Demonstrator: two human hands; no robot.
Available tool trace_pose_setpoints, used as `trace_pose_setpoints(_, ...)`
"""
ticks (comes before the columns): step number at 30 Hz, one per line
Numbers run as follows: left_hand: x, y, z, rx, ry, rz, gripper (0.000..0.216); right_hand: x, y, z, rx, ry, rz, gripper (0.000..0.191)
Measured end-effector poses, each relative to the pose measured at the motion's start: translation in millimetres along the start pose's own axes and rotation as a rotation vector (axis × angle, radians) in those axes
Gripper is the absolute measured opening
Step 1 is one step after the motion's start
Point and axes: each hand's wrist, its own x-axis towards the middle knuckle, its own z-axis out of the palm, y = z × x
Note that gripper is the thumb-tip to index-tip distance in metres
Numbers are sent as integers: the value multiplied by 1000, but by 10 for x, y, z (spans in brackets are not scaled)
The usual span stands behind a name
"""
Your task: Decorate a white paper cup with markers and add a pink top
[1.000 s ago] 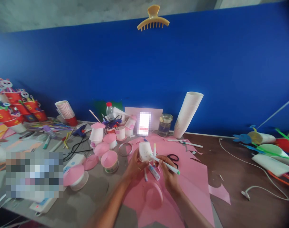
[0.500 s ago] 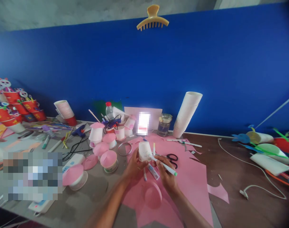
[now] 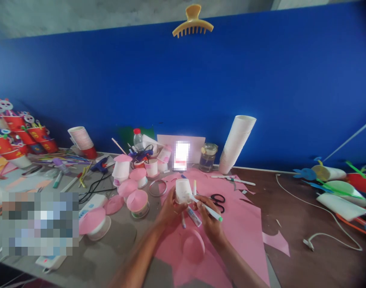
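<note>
A white paper cup (image 3: 183, 189), bottom end up, is gripped by my left hand (image 3: 171, 209) above the pink paper sheet (image 3: 243, 232). My right hand (image 3: 209, 216) is closed around a white marker (image 3: 211, 211) with a green end, its other end at the cup's lower side. Small marks show faintly on the cup. Beneath the hands lie a glue stick or similar tube (image 3: 194, 217) and a pink paper cone (image 3: 194, 246). Black-handled scissors (image 3: 218, 202) rest just right of my right hand; their blades are partly hidden.
Pink-topped cups (image 3: 137, 202) stand to the left, near a power strip (image 3: 55, 256). At the back are a glass jar (image 3: 208, 157), a leaning stack of paper cups (image 3: 237, 144) and a bright phone screen (image 3: 181, 155). A white cable (image 3: 330, 236) curls on the right.
The green end of the marker has shifted slightly left and up with my right hand. My left hand and the cup stay in place.
</note>
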Motion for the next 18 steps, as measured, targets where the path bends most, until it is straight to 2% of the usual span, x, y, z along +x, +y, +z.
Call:
trace_pose_setpoints(5, 10, -13, -30, 25, -28, 3, 74, 8, -16, -18, -9, -18, 16, 26)
trace_pose_setpoints(11, 9, -39, -29, 0, -6, -7, 75, 12, -58, -27, 34, -11, 69, 24)
trace_pose_setpoints(18, -4, -25, 0, -14, -5, -8, 75, 1, -50, -6, 22, 5, 40, 26)
